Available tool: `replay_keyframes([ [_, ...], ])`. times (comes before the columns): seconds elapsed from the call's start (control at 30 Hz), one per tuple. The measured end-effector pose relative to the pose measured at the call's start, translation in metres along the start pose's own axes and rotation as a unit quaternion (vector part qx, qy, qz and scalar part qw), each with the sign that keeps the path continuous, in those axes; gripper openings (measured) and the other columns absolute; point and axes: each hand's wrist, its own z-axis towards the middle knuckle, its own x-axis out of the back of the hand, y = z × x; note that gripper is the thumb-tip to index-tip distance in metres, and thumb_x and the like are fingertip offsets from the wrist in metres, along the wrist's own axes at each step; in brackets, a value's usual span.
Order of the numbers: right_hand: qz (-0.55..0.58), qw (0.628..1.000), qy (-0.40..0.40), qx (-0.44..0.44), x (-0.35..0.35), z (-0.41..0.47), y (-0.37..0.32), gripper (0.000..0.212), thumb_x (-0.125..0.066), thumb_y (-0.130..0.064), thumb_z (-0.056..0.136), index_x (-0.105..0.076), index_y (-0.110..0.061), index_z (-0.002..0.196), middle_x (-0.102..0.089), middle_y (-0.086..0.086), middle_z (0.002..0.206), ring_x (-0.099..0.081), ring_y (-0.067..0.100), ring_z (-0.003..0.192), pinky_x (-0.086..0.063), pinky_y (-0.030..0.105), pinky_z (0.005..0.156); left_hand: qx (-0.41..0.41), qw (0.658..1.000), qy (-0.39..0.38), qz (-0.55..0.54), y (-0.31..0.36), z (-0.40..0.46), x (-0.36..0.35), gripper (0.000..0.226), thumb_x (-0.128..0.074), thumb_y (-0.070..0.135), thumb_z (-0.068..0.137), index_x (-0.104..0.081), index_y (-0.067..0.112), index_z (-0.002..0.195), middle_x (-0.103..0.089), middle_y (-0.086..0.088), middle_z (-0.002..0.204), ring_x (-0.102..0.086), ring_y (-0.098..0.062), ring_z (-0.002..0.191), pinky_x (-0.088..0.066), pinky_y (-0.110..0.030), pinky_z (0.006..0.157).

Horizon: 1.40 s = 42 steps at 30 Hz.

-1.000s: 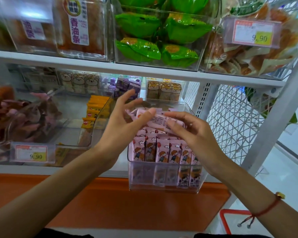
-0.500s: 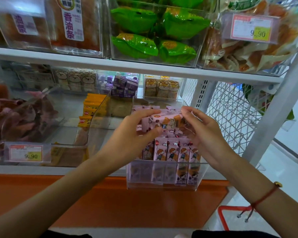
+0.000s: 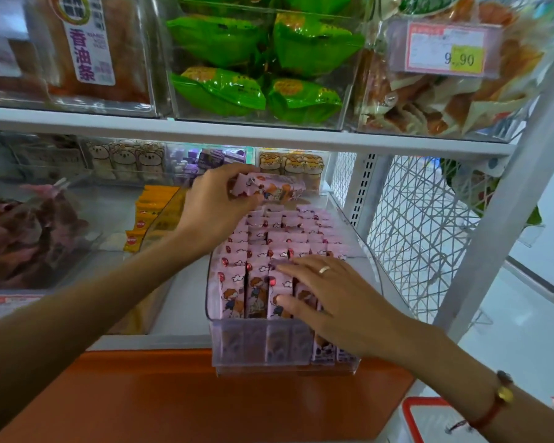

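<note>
**A:** What is gripped, and where is it seen?

**B:** A handful of pink packets point(image 3: 275, 188) is clamped between the thumb and curled fingers of the left hand point(image 3: 215, 206). It is just above the centre of the frame, over the far end of the clear bin point(image 3: 269, 356).

**A:** Why is it held so high and so far back?

**B:** It is judged that the rear of the bin is being filled. The handful is held sideways and clear of the standing rows point(image 3: 282, 231), so that it can be lowered behind them. Whether a gap is left there cannot be told, as that spot is covered by the hand.

**A:** And the right hand?

**B:** The right hand point(image 3: 336, 298) is laid flat at lower centre, fingers straight and spread across the front rows. Nothing is gripped by it. The rows are probably being steadied, so that they are not toppled when more packets are added.

**A:** Why is the bin set as it is?

**B:** Its front is seen jutting past the shelf edge, over the orange ledge point(image 3: 173, 398). In that position the back can be reached beneath the upper shelf point(image 3: 237, 131), on which green bags point(image 3: 256, 59) are stacked at top centre.

**A:** What lies beside it?

**B:** Yellow packets point(image 3: 151, 215) are stacked left of centre, and a wire mesh panel point(image 3: 413, 225) is fixed at right.
</note>
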Motion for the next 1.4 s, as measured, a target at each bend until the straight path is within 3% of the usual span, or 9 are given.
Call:
replay_keyframes([
  [0.23, -0.005, 1.0, 0.005, 0.001, 0.007, 0.003, -0.003, 0.058, -0.025, -0.064, 0.093, -0.017, -0.044, 0.146, -0.023, -0.018, 0.153, -0.016, 0.003, 0.14, -0.01, 0.033, 0.118, -0.048, 0.988, -0.057, 0.134, -0.019, 0.05, -0.048, 0.037, -0.065, 0.021, 0.089, -0.058, 0.016, 0.125, -0.064, -0.009, 0.121, -0.061, -0.027, 0.107, -0.05, -0.037, 0.089],
  [0.47, -0.04, 0.996, 0.073, 0.038, 0.012, 0.003, 0.002, 0.047, -0.038, -0.047, 0.097, -0.03, -0.042, 0.143, -0.039, -0.019, 0.142, -0.025, 0.0, 0.131, -0.015, 0.02, 0.108, -0.081, 0.942, -0.183, 0.271, -0.043, 0.075, -0.051, 0.044, -0.051, 0.021, 0.097, -0.043, 0.011, 0.14, -0.048, -0.014, 0.138, -0.047, -0.034, 0.125, -0.041, -0.043, 0.098],
  [0.63, -0.022, 0.995, 0.092, 0.021, 0.01, 0.004, 0.003, 0.043, -0.045, -0.043, 0.095, -0.04, -0.042, 0.137, -0.048, -0.018, 0.134, -0.035, 0.0, 0.123, -0.024, 0.019, 0.103, -0.109, 0.951, -0.191, 0.217, -0.03, 0.091, -0.059, 0.047, -0.063, 0.017, 0.089, -0.043, 0.011, 0.131, -0.061, -0.014, 0.124, -0.06, -0.031, 0.107, -0.05, -0.04, 0.085],
  [0.8, -0.027, 0.995, 0.094, 0.009, 0.009, 0.005, 0.001, 0.042, -0.045, -0.043, 0.094, -0.043, -0.041, 0.136, -0.055, -0.017, 0.126, -0.041, 0.002, 0.117, -0.032, 0.022, 0.099, -0.053, 0.976, -0.153, 0.147, -0.032, 0.094, -0.078, 0.038, -0.068, 0.021, 0.087, -0.059, 0.006, 0.12, -0.063, -0.012, 0.122, -0.059, -0.028, 0.11, -0.047, -0.034, 0.093],
  [0.97, -0.027, 0.995, 0.091, 0.013, 0.01, 0.005, 0.002, 0.042, -0.043, -0.044, 0.095, -0.039, -0.043, 0.137, -0.052, -0.019, 0.128, -0.038, 0.0, 0.118, -0.028, 0.021, 0.101, -0.052, 0.949, -0.239, 0.201, -0.038, 0.089, -0.09, 0.032, -0.057, 0.028, 0.094, -0.064, 0.011, 0.119, -0.065, -0.009, 0.122, -0.059, -0.023, 0.108, -0.046, -0.036, 0.097],
  [1.07, -0.029, 0.995, 0.091, 0.02, 0.01, 0.006, 0.002, 0.042, -0.042, -0.045, 0.095, -0.04, -0.042, 0.138, -0.052, -0.018, 0.129, -0.038, 0.001, 0.12, -0.027, 0.02, 0.1, -0.035, 0.923, -0.313, 0.222, -0.043, 0.088, -0.092, 0.034, -0.042, 0.02, 0.101, -0.055, 0.015, 0.132, -0.054, -0.005, 0.137, -0.05, -0.021, 0.123, -0.035, -0.031, 0.102],
  [1.17, -0.041, 0.995, 0.084, 0.031, 0.01, 0.006, 0.005, 0.043, -0.039, -0.044, 0.096, -0.037, -0.04, 0.139, -0.049, -0.016, 0.133, -0.035, 0.003, 0.123, -0.026, 0.021, 0.101, -0.028, 0.931, -0.297, 0.21, -0.043, 0.091, -0.085, 0.038, -0.045, 0.019, 0.099, -0.05, 0.015, 0.136, -0.05, -0.008, 0.141, -0.046, -0.024, 0.129, -0.033, -0.036, 0.107],
  [1.23, -0.043, 0.995, 0.08, 0.037, 0.01, 0.004, 0.006, 0.043, -0.039, -0.041, 0.097, -0.037, -0.038, 0.14, -0.048, -0.014, 0.135, -0.034, 0.003, 0.124, -0.026, 0.022, 0.102, -0.049, 0.94, -0.265, 0.207, -0.042, 0.091, -0.083, 0.037, -0.052, 0.025, 0.097, -0.055, 0.013, 0.131, -0.056, -0.01, 0.135, -0.052, -0.025, 0.122, -0.037, -0.036, 0.103],
  [1.4, -0.024, 0.996, 0.071, 0.042, 0.014, 0.003, 0.006, 0.045, -0.044, -0.038, 0.097, -0.035, -0.04, 0.141, -0.049, -0.012, 0.135, -0.035, 0.005, 0.123, -0.029, 0.025, 0.098, -0.038, 0.925, -0.298, 0.232, -0.036, 0.087, -0.093, 0.029, -0.061, 0.027, 0.092, -0.068, 0.009, 0.113, -0.067, -0.007, 0.119, -0.061, -0.021, 0.107, -0.045, -0.036, 0.098],
])
